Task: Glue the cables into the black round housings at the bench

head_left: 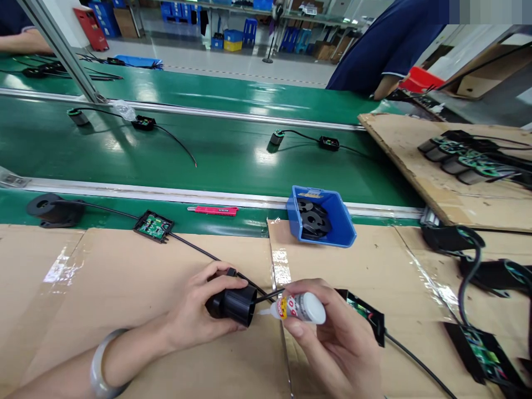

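Observation:
My left hand point(208, 305) is wrapped round a black cylindrical housing point(239, 305), its open end turned to the right. In my right hand point(332, 338) is a small white glue bottle point(301, 308), lying nearly level with its nozzle at the rim of the housing; whether the tip touches cannot be made out. A black cable point(270, 295) runs from the housing's open end towards my right fingers. Beyond them, partly hidden by my right hand, lies an open black case with a circuit board point(369, 316), a cable leaving its far side.
A blue bin point(344, 235) holds black round parts. Left of it lie a red utility knife point(216, 210) and an open circuit box point(153, 226) cabled to a black housing point(52, 209). More cabled units sit on the green belt point(216, 149) and cardboard at right. Two people are across the line.

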{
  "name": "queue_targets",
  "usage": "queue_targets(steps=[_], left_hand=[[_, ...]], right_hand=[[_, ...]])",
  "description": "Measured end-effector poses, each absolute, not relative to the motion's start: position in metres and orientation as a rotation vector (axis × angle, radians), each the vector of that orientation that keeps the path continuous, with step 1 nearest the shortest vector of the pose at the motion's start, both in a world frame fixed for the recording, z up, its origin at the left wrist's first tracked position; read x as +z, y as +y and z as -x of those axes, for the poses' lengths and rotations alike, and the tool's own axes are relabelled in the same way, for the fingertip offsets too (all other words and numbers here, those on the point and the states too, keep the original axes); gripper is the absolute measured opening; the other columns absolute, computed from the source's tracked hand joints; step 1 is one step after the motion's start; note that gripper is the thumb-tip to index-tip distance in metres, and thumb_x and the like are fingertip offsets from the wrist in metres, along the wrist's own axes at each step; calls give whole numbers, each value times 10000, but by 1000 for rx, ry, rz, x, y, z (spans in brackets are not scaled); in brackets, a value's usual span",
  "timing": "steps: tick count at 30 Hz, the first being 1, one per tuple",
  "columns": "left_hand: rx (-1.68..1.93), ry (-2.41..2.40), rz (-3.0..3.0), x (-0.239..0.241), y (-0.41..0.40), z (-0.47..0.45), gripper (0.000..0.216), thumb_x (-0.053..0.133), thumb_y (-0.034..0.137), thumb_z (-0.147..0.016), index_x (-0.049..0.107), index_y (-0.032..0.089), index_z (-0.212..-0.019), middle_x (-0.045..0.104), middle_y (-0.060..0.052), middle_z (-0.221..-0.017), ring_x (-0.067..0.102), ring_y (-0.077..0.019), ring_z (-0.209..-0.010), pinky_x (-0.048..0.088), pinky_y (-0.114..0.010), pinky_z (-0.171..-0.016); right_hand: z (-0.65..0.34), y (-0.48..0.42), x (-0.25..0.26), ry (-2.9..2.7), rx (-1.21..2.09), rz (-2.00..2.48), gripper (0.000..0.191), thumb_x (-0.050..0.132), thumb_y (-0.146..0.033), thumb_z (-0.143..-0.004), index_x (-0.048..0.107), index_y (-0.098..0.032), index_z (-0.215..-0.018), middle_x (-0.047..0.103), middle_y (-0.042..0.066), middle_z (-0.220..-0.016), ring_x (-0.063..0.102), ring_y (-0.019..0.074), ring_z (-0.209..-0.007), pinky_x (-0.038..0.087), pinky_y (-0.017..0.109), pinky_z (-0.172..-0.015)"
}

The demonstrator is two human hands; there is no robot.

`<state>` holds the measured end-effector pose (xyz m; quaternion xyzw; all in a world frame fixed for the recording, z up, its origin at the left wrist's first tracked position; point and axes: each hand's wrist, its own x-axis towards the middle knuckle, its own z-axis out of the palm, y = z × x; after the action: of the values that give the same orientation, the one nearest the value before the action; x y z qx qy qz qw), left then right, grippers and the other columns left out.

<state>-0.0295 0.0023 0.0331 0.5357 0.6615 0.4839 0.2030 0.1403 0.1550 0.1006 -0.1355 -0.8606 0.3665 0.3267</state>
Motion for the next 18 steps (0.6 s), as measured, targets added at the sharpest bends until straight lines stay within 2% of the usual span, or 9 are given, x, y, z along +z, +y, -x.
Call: queue_targets(steps=[12,18], left_hand=[[1359,1844,-1505,34,3,29,570,898,202,-665,677,248,-1188,675,-97,-1168,624,-273,-1168,572,-358,-944],[1346,1830,-1470,35,2,30,546,868,187,-685,680,253,-1193,662,-92,-1178,621,-271,-1170,563,-365,-951]], right_hand=[[-141,157,98,-2275,868,309,116,601,-254,-977,586,-178,-1063,642,18,-867,627,96,-757,537,159,-693],[-139,153,100,-2278,971,303,134,578,-319,-995,585,-194,-1043,644,19,-824,624,115,-681,538,193,-593]])
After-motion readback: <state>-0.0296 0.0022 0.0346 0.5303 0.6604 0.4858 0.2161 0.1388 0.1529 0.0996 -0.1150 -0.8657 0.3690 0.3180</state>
